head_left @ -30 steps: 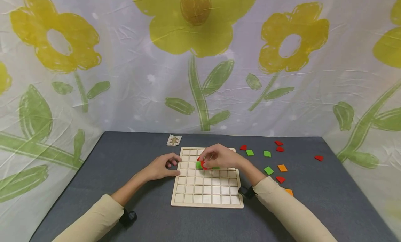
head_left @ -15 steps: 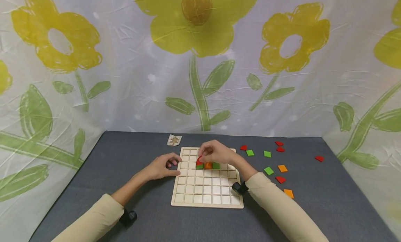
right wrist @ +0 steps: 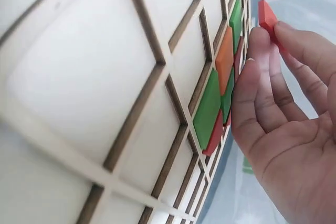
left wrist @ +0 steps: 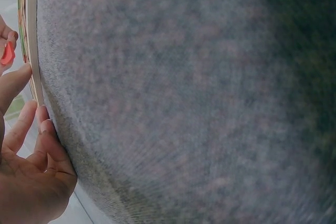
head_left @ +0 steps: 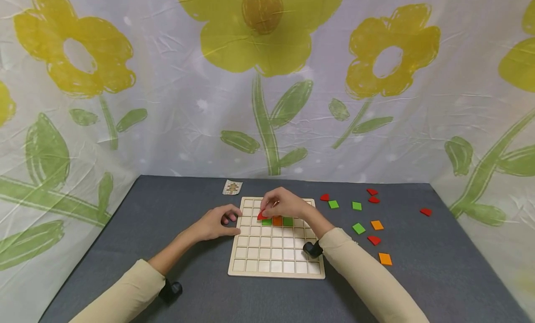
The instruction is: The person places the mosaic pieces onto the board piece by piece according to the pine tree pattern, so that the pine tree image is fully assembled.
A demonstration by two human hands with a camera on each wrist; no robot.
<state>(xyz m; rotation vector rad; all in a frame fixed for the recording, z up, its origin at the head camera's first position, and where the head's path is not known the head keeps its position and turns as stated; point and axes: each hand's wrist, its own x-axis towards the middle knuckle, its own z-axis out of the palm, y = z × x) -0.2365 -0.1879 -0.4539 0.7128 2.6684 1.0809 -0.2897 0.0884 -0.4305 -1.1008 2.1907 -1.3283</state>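
A square wooden grid board (head_left: 276, 275) lies on the table. My right hand (head_left: 286, 203) is over its upper part, pinching a red tile (right wrist: 266, 17) between thumb and fingertips, just above the board. Set in one row of cells are a green tile (head_left: 266, 222), an orange tile (head_left: 277, 220) and another green tile (head_left: 288, 221). The right wrist view also shows a red tile (right wrist: 213, 137) and a further green tile (right wrist: 227, 95) behind them, partly hidden. My left hand (head_left: 215, 223) touches the board's left edge with thumb and fingertips, its fingers loosely bent.
Several loose tiles lie right of the board: red ones such as a red tile (head_left: 374, 240), green ones such as a green tile (head_left: 358, 228), and two orange tiles (head_left: 385, 259). A small patterned card (head_left: 232, 187) lies behind the board. A flowered cloth (head_left: 184, 105) hangs behind the table.
The right hand has shifted slightly left with the red tile, uncovering the orange tile and the right-hand green tile. The left hand stays at the board's edge.
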